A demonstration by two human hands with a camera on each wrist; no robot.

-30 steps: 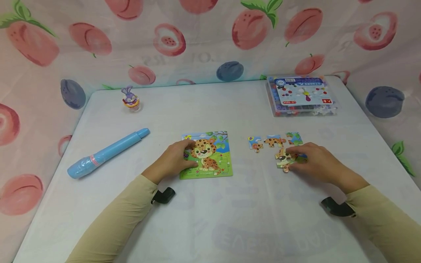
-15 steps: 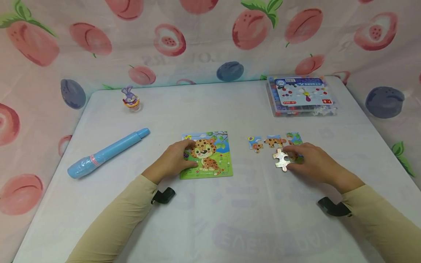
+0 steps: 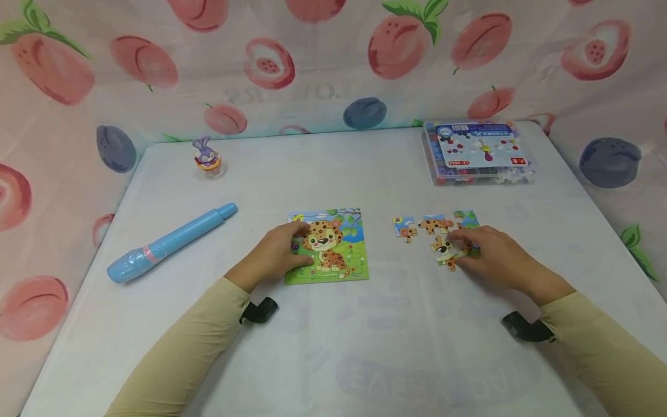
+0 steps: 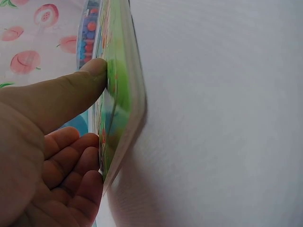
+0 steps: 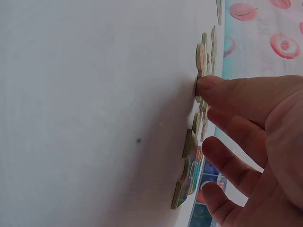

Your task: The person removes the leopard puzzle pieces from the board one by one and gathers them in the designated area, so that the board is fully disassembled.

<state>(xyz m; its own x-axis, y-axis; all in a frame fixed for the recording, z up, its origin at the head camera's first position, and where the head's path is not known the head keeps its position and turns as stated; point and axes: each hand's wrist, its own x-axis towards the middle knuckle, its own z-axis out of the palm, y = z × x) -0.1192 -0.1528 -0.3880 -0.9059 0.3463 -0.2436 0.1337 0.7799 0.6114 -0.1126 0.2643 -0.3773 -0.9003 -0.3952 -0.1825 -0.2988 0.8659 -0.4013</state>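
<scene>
A square leopard-cub jigsaw board (image 3: 341,246) lies flat in the middle of the table. On its left side rests my left hand (image 3: 273,255), thumb and index finger spread apart on the picture. In the left wrist view the thumb (image 4: 78,90) presses on the board while the other fingers bend at its edge. My right hand (image 3: 497,255) pinches a leopard-face puzzle piece (image 3: 443,250) between thumb and fingers. Behind it lie a sky-corner piece (image 3: 405,227), a spotted piece (image 3: 433,223) and a leafy piece (image 3: 466,219). Another piece (image 3: 474,252) is partly hidden by the right hand.
A clear plastic case (image 3: 479,153) of coloured parts sits at the back right. A blue tube-shaped thing (image 3: 172,243) lies on the left, with a purple rabbit figurine (image 3: 207,157) behind it. Fruit-patterned cloth (image 3: 312,69) hangs beyond the table's back edge.
My right hand and the face piece have shifted slightly left. The piece tilted into a silvery glare half a second ago, and its picture shows again now. The left hand has stayed still.
</scene>
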